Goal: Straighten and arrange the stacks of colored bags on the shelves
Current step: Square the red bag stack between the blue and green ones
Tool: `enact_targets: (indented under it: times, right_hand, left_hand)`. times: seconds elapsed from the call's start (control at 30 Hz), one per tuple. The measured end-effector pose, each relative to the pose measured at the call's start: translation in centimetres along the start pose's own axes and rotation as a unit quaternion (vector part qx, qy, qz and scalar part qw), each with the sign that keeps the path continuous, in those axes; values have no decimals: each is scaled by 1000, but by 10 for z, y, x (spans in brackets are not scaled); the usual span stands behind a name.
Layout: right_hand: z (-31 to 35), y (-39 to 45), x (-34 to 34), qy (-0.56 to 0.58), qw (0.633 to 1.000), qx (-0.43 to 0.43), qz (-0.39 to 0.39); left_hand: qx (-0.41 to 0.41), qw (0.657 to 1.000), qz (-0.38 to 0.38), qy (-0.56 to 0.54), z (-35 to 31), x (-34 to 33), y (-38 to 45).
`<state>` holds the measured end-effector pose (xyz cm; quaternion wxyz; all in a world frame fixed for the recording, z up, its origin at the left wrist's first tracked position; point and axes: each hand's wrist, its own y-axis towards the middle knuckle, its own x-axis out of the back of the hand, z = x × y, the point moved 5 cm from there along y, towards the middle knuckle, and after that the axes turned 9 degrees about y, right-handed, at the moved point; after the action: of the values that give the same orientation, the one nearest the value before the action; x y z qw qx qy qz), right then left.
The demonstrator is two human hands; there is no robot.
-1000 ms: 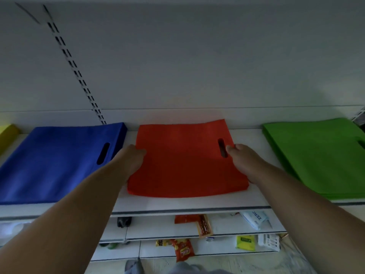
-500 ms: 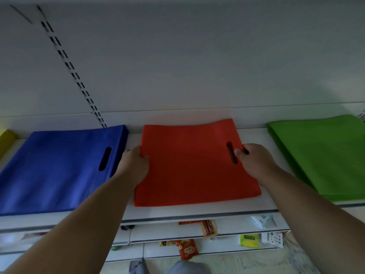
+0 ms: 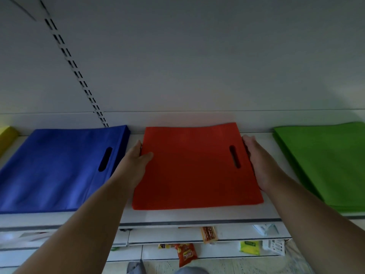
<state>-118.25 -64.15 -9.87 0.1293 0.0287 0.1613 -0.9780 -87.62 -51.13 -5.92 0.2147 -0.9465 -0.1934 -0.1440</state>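
Note:
A stack of red bags (image 3: 193,169) lies flat in the middle of the white shelf (image 3: 197,215), its handle slot near the right edge. My left hand (image 3: 136,163) grips the stack's left edge, thumb on top. My right hand (image 3: 256,161) presses flat against the stack's right edge, beside the slot. A blue stack (image 3: 59,167) lies to the left, a green stack (image 3: 324,163) to the right, and a yellow stack (image 3: 6,135) shows at the far left edge.
The shelf's white back panel (image 3: 197,66) rises behind the stacks, with a slotted upright (image 3: 79,76). Lower shelves (image 3: 197,252) hold small snack packets (image 3: 185,254) and a yellow-green pack (image 3: 249,247). Narrow gaps of bare shelf separate the stacks.
Both hands moved from on top of the red stack out to its left and right edges. The stack now sits squarer, farther back toward the panel.

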Motion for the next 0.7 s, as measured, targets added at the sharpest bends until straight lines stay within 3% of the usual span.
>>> enact_targets:
  times: [0.13,0.33,0.7]
  right_hand:
    - [-7,-3,2,-40,999,6,15]
    - [5,-4,-10,-23,999,-20,34]
    - [4,57,0,-59,998,-19,31]
  left_hand:
    - [24,997,-1,-78,8,0,3]
    - [22,996,1,-91,16,6,21]
    - [-27,994,-25,106,4,2,80]
